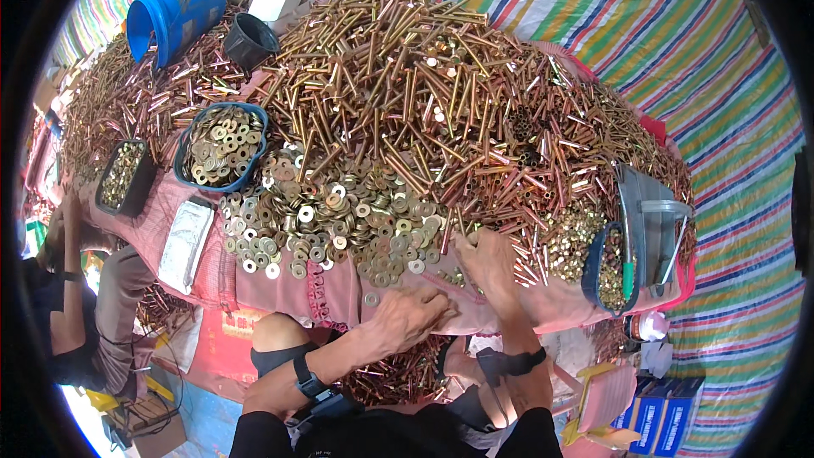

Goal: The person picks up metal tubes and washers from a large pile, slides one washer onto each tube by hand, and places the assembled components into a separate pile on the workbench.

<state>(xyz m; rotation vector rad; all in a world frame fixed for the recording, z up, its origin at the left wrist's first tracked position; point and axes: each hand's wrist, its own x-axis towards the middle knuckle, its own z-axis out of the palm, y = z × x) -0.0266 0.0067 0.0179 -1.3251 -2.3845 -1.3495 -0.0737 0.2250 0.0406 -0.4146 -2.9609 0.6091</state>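
1. holding its fingers curled close together, the left hand [411, 320] is positioned at the near edge of the pink cloth [280, 297]; whether it grips a part cannot be told.
2. right hand [490, 261]: located ahead of and to the right of the left hand, bent downward, fingertips at the border of the bolt pile. the finger gap is hidden; a grip cannot be confirmed.
3. long bolts [398, 76]: brassy, heaped across the middle and far side of the work surface, lying at mixed angles.
4. flat washers [339, 212]: spread in front of the bolts, left of the right hand. one loose washer [371, 298] lies apart on the cloth, near the left hand.
5. nuts [570, 242]: heaped to the right of the right hand, beside a dark blue container [596, 259] that holds more of them.
6. blue tub [179, 171]: filled with washers, left of the washer spread. a dark tray [140, 193] farther left contains small nuts.
7. far left: a blue bucket [191, 13] tipped on its side, with a black bucket [250, 41] nearby.
8. left edge: a co-worker's forearm [73, 225] extends to the cloth.
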